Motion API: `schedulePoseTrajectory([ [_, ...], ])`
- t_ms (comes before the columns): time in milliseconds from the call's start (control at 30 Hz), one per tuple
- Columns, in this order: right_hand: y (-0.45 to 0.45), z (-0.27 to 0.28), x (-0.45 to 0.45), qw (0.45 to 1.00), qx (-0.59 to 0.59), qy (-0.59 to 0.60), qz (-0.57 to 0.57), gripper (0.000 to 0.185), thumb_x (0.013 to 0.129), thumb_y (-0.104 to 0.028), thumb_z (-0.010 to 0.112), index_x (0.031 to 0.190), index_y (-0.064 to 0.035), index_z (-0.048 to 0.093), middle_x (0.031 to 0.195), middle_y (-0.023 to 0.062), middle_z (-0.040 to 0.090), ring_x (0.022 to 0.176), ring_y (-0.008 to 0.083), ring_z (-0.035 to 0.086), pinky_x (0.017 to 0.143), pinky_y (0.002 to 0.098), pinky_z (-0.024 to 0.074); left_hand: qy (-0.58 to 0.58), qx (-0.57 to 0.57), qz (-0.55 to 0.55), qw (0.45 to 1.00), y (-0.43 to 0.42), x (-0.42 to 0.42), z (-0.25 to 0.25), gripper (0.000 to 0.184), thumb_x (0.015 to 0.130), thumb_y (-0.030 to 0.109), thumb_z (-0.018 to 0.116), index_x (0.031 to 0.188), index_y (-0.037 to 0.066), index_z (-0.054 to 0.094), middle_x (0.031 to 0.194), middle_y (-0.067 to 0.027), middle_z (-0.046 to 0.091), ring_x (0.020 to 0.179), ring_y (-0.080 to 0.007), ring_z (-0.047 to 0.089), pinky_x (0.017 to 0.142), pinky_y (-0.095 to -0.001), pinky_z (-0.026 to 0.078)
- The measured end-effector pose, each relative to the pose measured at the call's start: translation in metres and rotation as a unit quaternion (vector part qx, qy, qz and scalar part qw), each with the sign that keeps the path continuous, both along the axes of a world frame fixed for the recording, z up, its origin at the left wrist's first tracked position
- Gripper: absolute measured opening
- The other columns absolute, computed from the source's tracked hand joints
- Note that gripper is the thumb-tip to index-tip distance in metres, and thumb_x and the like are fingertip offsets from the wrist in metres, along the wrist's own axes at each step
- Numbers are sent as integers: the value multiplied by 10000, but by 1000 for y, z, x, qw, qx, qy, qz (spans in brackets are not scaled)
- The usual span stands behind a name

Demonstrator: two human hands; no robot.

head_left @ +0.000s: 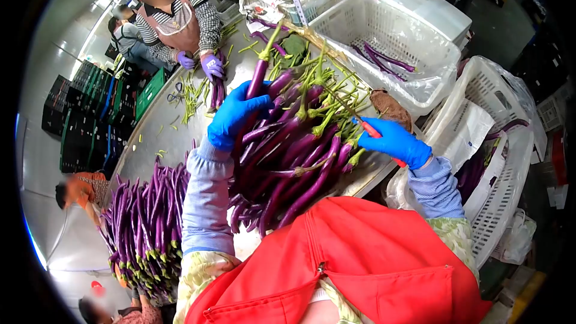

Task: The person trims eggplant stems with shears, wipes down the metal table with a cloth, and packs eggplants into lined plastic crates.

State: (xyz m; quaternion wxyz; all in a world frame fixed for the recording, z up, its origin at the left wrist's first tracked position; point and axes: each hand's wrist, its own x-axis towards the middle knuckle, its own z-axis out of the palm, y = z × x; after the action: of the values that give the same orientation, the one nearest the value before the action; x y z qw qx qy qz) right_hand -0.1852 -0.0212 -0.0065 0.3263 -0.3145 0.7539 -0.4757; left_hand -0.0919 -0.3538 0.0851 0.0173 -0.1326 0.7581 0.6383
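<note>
My left hand (pixel 240 117), in a blue glove, is wrapped round a long purple eggplant (pixel 258 75) that stands nearly upright with its green stem at the top. My right hand (pixel 396 143), also blue-gloved, grips a red-handled knife (pixel 369 129); its thin blade points up and left over the green stems. Between and below both hands lies a large heap of eggplants (pixel 300 150), stems mostly to the right. A neat stack of eggplants (pixel 150 216) sits to the left, with its green ends toward the bottom.
Cut stem pieces (pixel 191 99) lie on the metal table (pixel 153 138). Opposite, a co-worker in purple gloves (pixel 212 67) handles eggplants. A lined white crate (pixel 384 48) with a few eggplants stands at the back right, and another white crate (pixel 504 186) is beside my right arm.
</note>
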Motion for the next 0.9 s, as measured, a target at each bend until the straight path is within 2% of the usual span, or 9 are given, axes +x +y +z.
schedulePoseTrajectory([
  [67, -7, 0, 9, 993, -66, -96, -1, 548, 840, -298, 663, 1289, -23, 511, 847, 28, 586, 743, 92, 561, 659, 258, 454, 5, 5, 7, 1000, -3, 8, 10, 380, 888, 257, 666, 1151, -3, 578, 920, -53, 639, 751, -117, 600, 681, -244, 498],
  [200, -26, 20, 8, 979, -62, -195, 9, 649, 820, -300, 678, 1359, -16, 455, 870, 57, 633, 706, 84, 574, 535, 219, 408, -70, 10, -49, 996, 7, 18, 16, 403, 927, 317, 610, 1191, 14, 574, 883, -56, 656, 697, -119, 619, 638, -238, 517],
  [233, -29, 17, 3, 980, -53, -189, 12, 616, 851, -300, 656, 1345, 8, 457, 855, 59, 641, 701, 87, 584, 564, 224, 439, -100, 62, -60, 991, 9, 20, 13, 405, 925, 322, 612, 1184, 12, 586, 901, -58, 663, 715, -126, 631, 659, -248, 528],
  [300, -38, 4, 2, 977, -102, -185, 14, 576, 885, -294, 627, 1336, 21, 457, 836, 64, 635, 685, 94, 587, 604, 226, 468, -150, 48, -99, 983, 4, 19, 6, 419, 921, 309, 620, 1204, 4, 576, 934, -71, 670, 775, -145, 651, 715, -270, 541],
  [400, -39, 4, -2, 985, -87, -146, 17, 555, 905, -285, 611, 1334, 29, 454, 847, 69, 634, 700, 108, 600, 656, 240, 491, -125, 142, -78, 979, 10, 19, -10, 414, 912, 273, 634, 1211, -6, 569, 967, -96, 673, 833, -169, 663, 760, -288, 544],
  [533, -39, 3, -2, 994, -68, -85, 5, 549, 892, -276, 625, 1321, 29, 465, 884, 73, 626, 721, 116, 607, 680, 253, 492, -101, 169, -121, 973, 14, 14, -20, 413, 896, 216, 651, 1229, -12, 561, 988, -111, 672, 877, -189, 662, 823, -304, 534],
  [700, -36, -8, 0, 996, -87, -28, -7, 546, 871, -284, 650, 1297, 16, 484, 899, 37, 592, 793, 95, 570, 731, 258, 474, -124, 128, -118, 977, 13, 10, -21, 429, 886, 196, 656, 1233, -34, 554, 955, -116, 676, 821, -191, 660, 790, -310, 534],
  [800, -36, -7, 2, 999, -43, -26, 16, 663, 830, -332, 674, 1352, 10, 450, 1081, 104, 612, 958, 151, 558, 881, 287, 447, -122, 138, -114, 976, 13, 11, -14, 425, 883, 186, 652, 1224, -50, 557, 913, -119, 677, 779, -188, 655, 762, -309, 533],
  [900, -44, -9, 4, 997, -64, -46, 5, 653, 841, -331, 665, 1355, 9, 448, 1091, 97, 612, 955, 142, 552, 882, 288, 448, -142, 168, -150, 964, 17, 12, -11, 414, 888, 181, 642, 1214, -61, 562, 879, -117, 675, 767, -184, 653, 751, -305, 532],
])
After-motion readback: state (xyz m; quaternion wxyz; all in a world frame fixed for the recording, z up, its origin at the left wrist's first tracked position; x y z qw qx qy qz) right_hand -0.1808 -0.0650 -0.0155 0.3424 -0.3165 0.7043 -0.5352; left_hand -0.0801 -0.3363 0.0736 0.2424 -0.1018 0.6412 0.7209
